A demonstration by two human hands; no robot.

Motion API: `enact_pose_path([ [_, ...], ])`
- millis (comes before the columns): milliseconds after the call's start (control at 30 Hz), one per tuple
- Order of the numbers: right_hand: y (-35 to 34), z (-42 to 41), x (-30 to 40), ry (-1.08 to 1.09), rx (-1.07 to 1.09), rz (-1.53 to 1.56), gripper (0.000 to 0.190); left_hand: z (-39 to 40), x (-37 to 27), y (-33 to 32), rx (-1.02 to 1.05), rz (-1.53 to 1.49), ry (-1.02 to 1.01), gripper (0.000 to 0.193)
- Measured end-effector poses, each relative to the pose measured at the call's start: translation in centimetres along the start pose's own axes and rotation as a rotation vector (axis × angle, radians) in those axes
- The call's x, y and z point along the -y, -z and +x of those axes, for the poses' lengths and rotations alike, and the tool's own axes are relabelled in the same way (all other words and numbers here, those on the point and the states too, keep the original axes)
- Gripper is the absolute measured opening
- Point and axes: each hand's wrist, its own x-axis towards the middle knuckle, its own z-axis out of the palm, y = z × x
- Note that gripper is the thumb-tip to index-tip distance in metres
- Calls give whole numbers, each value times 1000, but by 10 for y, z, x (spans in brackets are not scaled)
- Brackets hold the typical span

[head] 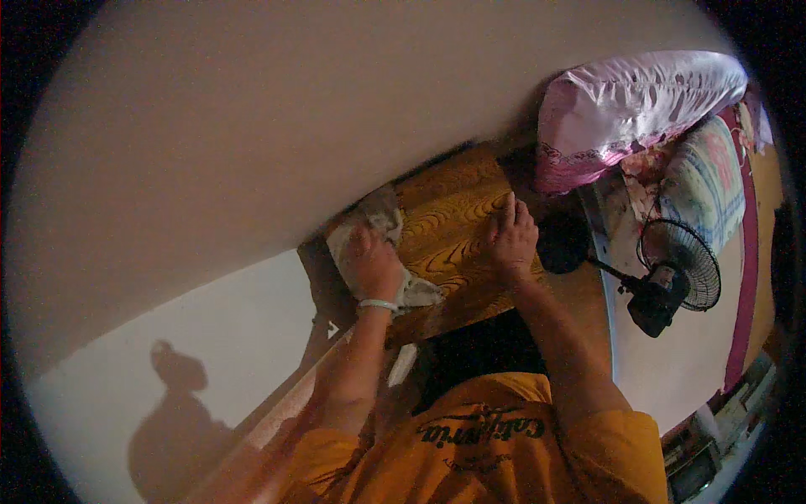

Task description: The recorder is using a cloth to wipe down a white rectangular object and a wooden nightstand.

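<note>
A small table with a wood-grain top [450, 220] stands against the wall in front of me. At its left end my left hand [374, 261] presses on a crumpled pale cloth [419, 295], its fingers bent over the fabric; a bracelet circles that wrist. Part of the cloth bunches up beyond the fingers, and another part spreads towards the near edge. My right hand [514, 236] rests palm down near the right edge of the tabletop, fingers somewhat apart, holding nothing.
A black fan [667, 283] stands right of the table, beside a bed [667, 378]. Behind it are a folded checked blanket [708, 176] and a pink satiny cover [630, 113]. The wall [252, 126] runs along the table's far side.
</note>
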Motion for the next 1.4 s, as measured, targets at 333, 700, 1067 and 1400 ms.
enact_pose_path([
  [333,5,-1,15,36,-49,29,74,69,-147,-6,13,-392,-234,41],
  [700,-3,-2,3,34,-118,7,68,-96,-59,-12,37,-287,-472,33],
  [1067,2,-4,7,41,-63,13,66,22,-77,36,-30,-246,-333,56],
  [1400,14,1,8,-7,-73,25,62,-51,-95,29,78,-360,-348,60],
])
